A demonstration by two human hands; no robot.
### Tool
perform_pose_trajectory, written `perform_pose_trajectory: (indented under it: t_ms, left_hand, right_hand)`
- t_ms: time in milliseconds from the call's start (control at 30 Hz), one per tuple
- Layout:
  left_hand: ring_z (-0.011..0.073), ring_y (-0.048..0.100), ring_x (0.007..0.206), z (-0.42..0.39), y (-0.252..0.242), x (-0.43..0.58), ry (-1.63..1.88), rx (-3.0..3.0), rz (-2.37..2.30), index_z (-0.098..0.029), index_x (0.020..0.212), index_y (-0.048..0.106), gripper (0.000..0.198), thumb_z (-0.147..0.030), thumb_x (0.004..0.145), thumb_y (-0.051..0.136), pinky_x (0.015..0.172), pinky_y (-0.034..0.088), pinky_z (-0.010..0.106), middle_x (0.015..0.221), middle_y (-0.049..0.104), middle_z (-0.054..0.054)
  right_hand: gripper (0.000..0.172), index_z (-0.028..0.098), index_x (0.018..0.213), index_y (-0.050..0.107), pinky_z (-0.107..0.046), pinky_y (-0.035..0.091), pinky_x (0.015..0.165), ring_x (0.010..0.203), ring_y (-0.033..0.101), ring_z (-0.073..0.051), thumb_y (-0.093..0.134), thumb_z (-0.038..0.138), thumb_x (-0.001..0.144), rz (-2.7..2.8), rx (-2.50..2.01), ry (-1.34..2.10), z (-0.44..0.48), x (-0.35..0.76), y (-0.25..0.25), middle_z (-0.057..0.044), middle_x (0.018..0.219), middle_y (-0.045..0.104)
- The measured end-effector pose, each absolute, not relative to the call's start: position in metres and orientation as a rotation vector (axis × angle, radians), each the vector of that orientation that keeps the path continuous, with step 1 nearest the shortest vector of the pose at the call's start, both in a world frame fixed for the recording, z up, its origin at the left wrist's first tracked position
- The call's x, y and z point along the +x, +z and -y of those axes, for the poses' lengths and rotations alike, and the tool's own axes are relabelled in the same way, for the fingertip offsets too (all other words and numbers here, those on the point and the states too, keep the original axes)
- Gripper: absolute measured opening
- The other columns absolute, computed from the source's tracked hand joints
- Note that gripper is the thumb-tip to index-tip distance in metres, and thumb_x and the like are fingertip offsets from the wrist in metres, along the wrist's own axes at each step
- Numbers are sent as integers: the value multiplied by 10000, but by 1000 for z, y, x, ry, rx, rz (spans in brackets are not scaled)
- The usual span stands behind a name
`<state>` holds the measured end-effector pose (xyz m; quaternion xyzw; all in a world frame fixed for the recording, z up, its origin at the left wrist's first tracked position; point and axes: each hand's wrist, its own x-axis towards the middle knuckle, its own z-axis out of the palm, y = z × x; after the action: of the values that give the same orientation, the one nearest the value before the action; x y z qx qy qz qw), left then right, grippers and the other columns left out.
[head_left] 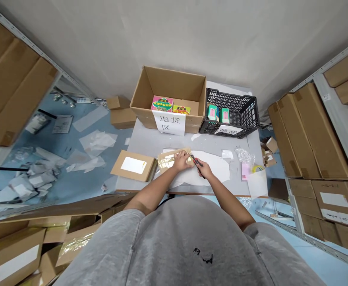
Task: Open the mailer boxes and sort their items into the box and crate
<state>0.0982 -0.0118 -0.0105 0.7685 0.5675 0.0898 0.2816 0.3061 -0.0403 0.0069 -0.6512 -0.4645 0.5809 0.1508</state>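
Note:
Near the front of the table, my left hand [181, 161] presses and grips a brown parcel [165, 162] wrapped in shiny clear tape, with a white label on it. My right hand [204, 169] is closed round dark-handled scissors [197, 161], whose tip touches the parcel's right end beside my left fingers. Exactly how far the blades are apart is too small to tell. Under both hands lies a large sheet of white paper [214, 167]. A closed cardboard box [132, 165] with a white label rests left of the parcel.
At the back stand an open carton [138, 113] with colourful packs and a black plastic crate [247, 127] holding small green boxes. Bubble wrap [244, 155] and a tape roll [258, 169] lie at right. Shelves with cartons [309, 135] flank the table; paper scraps [98, 141] litter the floor.

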Motion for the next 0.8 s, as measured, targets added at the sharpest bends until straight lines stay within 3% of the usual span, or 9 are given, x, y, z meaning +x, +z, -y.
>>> perform_pose_trajectory:
  t_ms: [233,300,367,433,533,633,700,800]
  left_hand:
    - [373,530,1256,8,-11,96,308,2093,-1508,-216,1230,693,589,-563,797,890,1061,409,476,1287,598,146]
    - [389,535,1297,10,-11,96,335,2076,-1531,-197,1306,667,654,-573,812,872,1117,405,504,1351,607,178]
    - [416,483,1438,16,-10,94,408,2058,-1556,-178,1457,608,758,-583,856,830,1220,341,540,1514,558,230]
    - [430,339,1604,28,-10,87,485,2017,-1591,-168,1611,503,873,-593,898,776,1320,210,575,1691,429,252]
    - [422,122,1715,53,-12,67,549,1938,-1652,-166,1732,353,1007,-630,919,724,1367,37,631,1815,254,235]
    - [441,31,1726,81,-19,40,546,1859,-1816,-127,1755,302,1068,-673,929,702,1360,-17,678,1837,147,268]
    - [463,-7,1722,97,-25,26,493,1785,-1961,-112,1760,278,1095,-694,933,699,1353,33,705,1838,110,286]
    - [465,11,1722,110,-32,16,412,1718,-2037,-132,1775,227,1102,-693,950,694,1333,228,677,1845,47,283]
  right_hand:
    - [567,261,1670,537,-187,420,439,411,510,-111,546,310,1105,1343,-1897,1633,39,304,8,87,559,548]
    - [574,250,1667,539,-197,428,446,420,521,-117,548,351,1103,1322,-1871,1683,46,312,6,79,581,561]
    - [602,256,1692,498,-214,463,476,447,539,-124,521,399,1108,1278,-1872,1673,54,324,-1,65,638,592]
    - [646,280,1736,410,-242,523,552,498,567,-135,477,440,1114,1259,-1939,1571,57,338,-11,50,715,622]
    - [688,286,1749,384,-315,588,764,675,658,-185,490,442,1087,1363,-2086,1321,53,352,-35,-16,871,680]
    - [718,273,1707,479,-381,542,1000,934,718,-240,583,365,1002,1471,-2126,1156,45,358,-61,-120,1118,693]
    - [779,274,1715,465,-431,481,1118,1113,704,-279,610,337,953,1484,-2125,1148,42,358,-76,-160,1264,660]
    - [846,240,1741,411,-535,399,1224,1368,594,-360,596,362,925,1483,-2180,1186,45,356,-91,-221,1441,587]
